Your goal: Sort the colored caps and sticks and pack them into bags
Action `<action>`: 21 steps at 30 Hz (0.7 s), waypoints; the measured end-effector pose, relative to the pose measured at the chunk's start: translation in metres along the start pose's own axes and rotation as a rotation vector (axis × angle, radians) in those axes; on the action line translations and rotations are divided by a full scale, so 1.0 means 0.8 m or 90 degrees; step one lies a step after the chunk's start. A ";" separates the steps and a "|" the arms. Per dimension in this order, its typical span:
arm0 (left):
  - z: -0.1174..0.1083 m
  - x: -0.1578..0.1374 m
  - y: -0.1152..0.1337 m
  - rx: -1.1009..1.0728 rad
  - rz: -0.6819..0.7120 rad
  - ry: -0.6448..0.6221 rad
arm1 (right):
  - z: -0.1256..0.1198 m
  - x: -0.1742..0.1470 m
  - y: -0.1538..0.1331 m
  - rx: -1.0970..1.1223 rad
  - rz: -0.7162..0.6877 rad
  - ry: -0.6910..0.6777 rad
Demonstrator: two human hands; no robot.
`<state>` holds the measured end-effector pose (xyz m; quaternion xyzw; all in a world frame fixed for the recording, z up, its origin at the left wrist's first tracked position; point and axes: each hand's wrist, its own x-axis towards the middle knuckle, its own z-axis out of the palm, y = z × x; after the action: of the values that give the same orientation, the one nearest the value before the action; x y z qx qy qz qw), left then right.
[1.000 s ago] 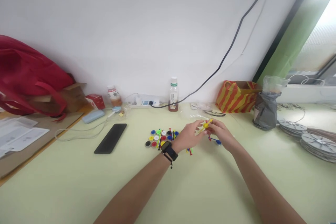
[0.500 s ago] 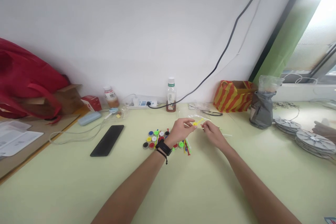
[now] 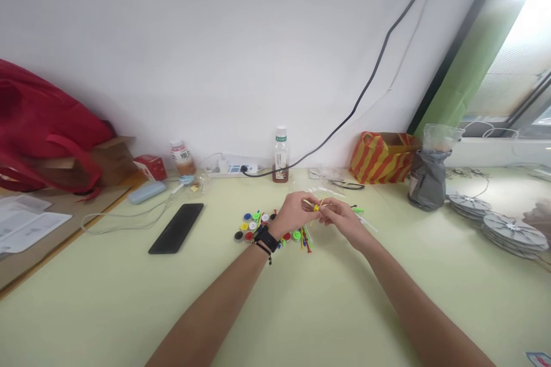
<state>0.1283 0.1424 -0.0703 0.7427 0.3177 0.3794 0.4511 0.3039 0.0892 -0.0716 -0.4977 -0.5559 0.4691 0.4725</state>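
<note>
A pale green table (image 3: 275, 309) bears everything. Largest on it is a red bag (image 3: 47, 112) at the far left, its inside hidden. Beside it stands a brown cardboard box (image 3: 112, 161), partly covered by the bag, its contents out of sight. Towards the right, near the wall, a red-and-yellow striped bag (image 3: 381, 157) gapes upward; what it holds cannot be seen. Just beside it, a grey bag (image 3: 428, 180) stands upright with crumpled clear plastic at its top, contents hidden.

The left hand (image 3: 295, 211) is mostly closed, thumb and forefinger pinching a small yellow piece above the table. The right hand (image 3: 344, 223) meets it from the other side, fingers bent in close to the same piece; whether they grip it is too small to tell.

A clear bottle (image 3: 281, 157) against the wall is capped in white, with dark brown liquid low inside. A second bottle (image 3: 183, 160), labelled, shows amber contents below the label. A small red box (image 3: 150, 166) near it does not show its inside.

Small round pieces (image 3: 253, 226) in several colours lie grouped by the left wrist, with thin coloured sticks (image 3: 306, 238) beside them. The yellow piece (image 3: 317, 207) is between both hands' fingertips.
</note>
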 end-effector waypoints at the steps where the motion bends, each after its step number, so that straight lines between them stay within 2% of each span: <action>1: 0.000 0.000 0.000 0.006 0.009 -0.009 | 0.002 -0.001 -0.002 0.037 0.018 0.005; 6: -0.005 -0.002 0.002 0.064 0.050 -0.065 | -0.003 -0.004 -0.003 0.087 0.091 -0.003; 11: 0.000 -0.009 0.007 0.159 0.083 -0.113 | -0.003 -0.006 0.000 -0.014 0.075 -0.045; 15: 0.011 -0.013 0.007 0.226 0.108 -0.109 | 0.000 -0.009 -0.001 -0.113 0.066 -0.064; 21: 0.012 -0.014 0.005 0.225 0.108 -0.126 | -0.009 -0.013 -0.008 -0.130 0.090 -0.107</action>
<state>0.1316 0.1273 -0.0727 0.8678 0.2696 0.2799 0.3096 0.3113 0.0786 -0.0649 -0.5401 -0.6020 0.4818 0.3373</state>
